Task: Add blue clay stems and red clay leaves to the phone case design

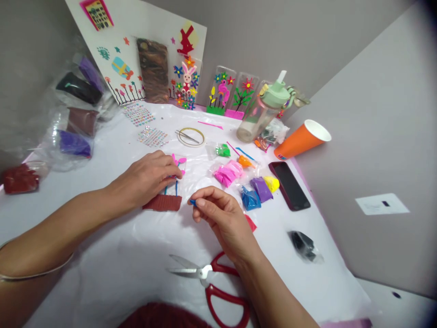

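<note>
My right hand (218, 212) pinches a small bit of blue clay (193, 202) between thumb and fingers, just right of a clear panel. That clear panel (173, 189) lies flat with a ridged brown clay band (162, 203) along its near end, thin blue stems, and pink clay petals (179, 159) at the top. Over the panel's left part rests my left hand (153, 173), its fingers drawn together by the stems and petals. Whether something sits between those fingertips is hidden. Red-handled scissors (205, 272) lie spread below, partly under my right forearm.
Bagged clay in pink (229, 173), blue (251, 198) and purple (262, 189) lies to the right, near a phone (290, 186). An orange cup (302, 139) leans beyond, beside a bottle (261, 114). Tweezers (187, 136) lie on a ring. Decorated panels (221, 90) stand behind.
</note>
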{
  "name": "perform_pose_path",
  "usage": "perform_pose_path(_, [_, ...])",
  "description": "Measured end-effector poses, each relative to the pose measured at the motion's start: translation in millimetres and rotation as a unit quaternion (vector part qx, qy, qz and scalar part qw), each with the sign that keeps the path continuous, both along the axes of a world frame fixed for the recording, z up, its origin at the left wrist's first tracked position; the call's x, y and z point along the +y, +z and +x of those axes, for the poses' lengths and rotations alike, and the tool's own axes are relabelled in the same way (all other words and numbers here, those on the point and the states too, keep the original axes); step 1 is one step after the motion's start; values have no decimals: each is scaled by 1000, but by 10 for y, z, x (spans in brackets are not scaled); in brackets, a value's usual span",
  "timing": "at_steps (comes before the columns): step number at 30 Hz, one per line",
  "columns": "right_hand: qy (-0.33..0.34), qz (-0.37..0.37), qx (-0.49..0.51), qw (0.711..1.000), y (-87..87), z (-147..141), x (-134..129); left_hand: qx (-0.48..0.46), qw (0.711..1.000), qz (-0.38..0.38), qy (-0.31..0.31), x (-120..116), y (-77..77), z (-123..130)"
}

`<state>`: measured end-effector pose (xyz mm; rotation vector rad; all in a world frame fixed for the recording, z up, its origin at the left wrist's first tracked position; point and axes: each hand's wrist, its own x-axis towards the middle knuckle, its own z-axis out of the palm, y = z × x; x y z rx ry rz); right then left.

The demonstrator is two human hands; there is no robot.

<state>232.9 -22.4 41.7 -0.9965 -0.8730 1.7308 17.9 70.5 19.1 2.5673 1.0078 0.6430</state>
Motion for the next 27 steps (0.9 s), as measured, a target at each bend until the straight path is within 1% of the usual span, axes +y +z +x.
perform_pose_path(4, [-8, 0, -2, 1000, -19, 9, 16, -10, 999, -26, 18, -28, 64, 47])
perform_pose_path(5, [-7, 3, 0, 1000, -21, 14, 19, -21, 999, -33, 26, -60, 100, 69])
perform_pose_path(7, [-9, 21, -3, 1000, -13, 19, 15, -67, 993, -77, 54, -167, 186, 121])
perform_pose_path(8, [-17, 38, -15, 999, -5, 17, 4, -85, 988, -112, 64, -241, 228, 148])
perform_pose_path(9, [-33, 63, -40, 997, 6, 9, -12, -133, 967, -199, 86, -326, 265, 175])
perform_pose_path(11, [-74, 132, -129, 980, 31, -24, -58, -204, 912, -347, 78, -509, 308, 226])
perform_pose_path(13, [-96, 217, -231, 943, 59, -71, -110, -243, 867, -432, 54, -681, 305, 272])
perform_pose_path(14, [-90, 256, -270, 924, 77, -91, -133, -260, 843, -470, 34, -754, 290, 292])
perform_pose_path(15, [-72, 289, -298, 907, 101, -104, -153, -286, 822, -492, 20, -815, 269, 309])
perform_pose_path(16, [-46, 314, -316, 894, 136, -103, -171, -311, 804, -505, 23, -863, 245, 322])
perform_pose_path(18, [3, 337, -342, 877, 242, -49, -205, -345, 777, -525, 39, -929, 197, 334])
perform_pose_path(20, [29, 334, -390, 857, 388, 84, -262, -353, 762, -542, 44, -969, 160, 326])
perform_pose_path(21, [37, 328, -428, 841, 461, 174, -309, -346, 757, -553, 37, -984, 147, 316])
perform_pose_path(22, [52, 323, -474, 818, 521, 274, -371, -333, 753, -567, 26, -999, 140, 304])
perform_pose_path(23, [89, 323, -517, 788, 558, 376, -448, -314, 752, -579, 15, -1013, 137, 291])
perform_pose_path(24, [144, 323, -554, 753, 566, 473, -539, -293, 757, -584, 6, -1027, 140, 278])
perform_pose_path(25, [204, 329, -582, 715, 540, 560, -639, -273, 771, -576, 4, -1040, 147, 267])
perform_pose_path(26, [258, 334, -602, 678, 479, 632, -745, -258, 790, -556, 6, -1051, 157, 259])
perform_pose_path(27, [270, 356, -624, 641, 390, 687, -850, -246, 812, -529, 11, -1060, 169, 253])
